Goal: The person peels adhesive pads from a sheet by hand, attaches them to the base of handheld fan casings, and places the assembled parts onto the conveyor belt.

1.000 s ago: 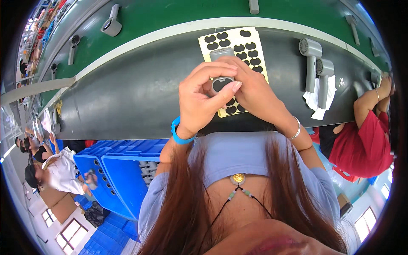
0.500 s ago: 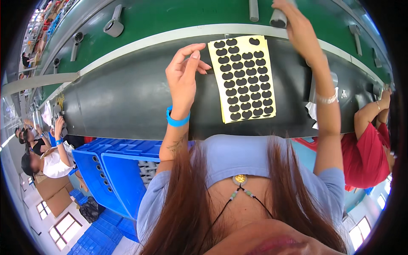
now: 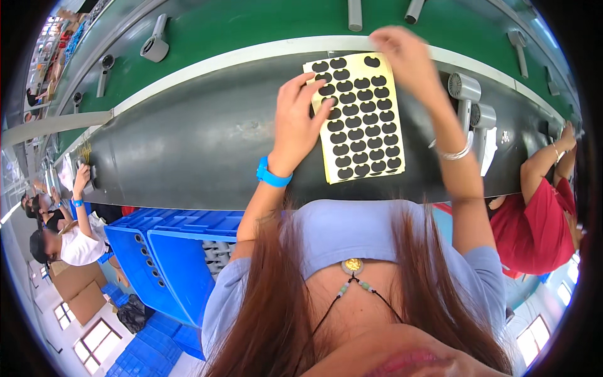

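Note:
A pale yellow sheet of black oval stickers point(image 3: 356, 123) lies on the dark work surface in front of me. Over its upper left edge rests my left hand point(image 3: 298, 119), palm down, fingers apart and holding nothing. My right hand point(image 3: 405, 60) is just past the sheet's upper right corner, near the green belt; motion smears its fingers, so whether they pinch anything is unclear. Beyond it, a grey cylindrical part point(image 3: 414, 11) lies on the belt. Below my right hand and to its right are a grey handheld fan point(image 3: 464, 88) and a second fan point(image 3: 482, 117), close together.
Along the far side runs a green conveyor belt point(image 3: 251, 38) with a pale rim, carrying a grey fan point(image 3: 154, 47) and a grey tube point(image 3: 355, 16). Blue crates point(image 3: 169, 264) with grey parts stand at left below the table. People sit at both sides, one in red point(image 3: 534, 226).
My right hand has let go of the grey cylindrical part on the belt and come back toward the sheet. My left hand has moved right onto the sheet. Two fans are now uncovered at right.

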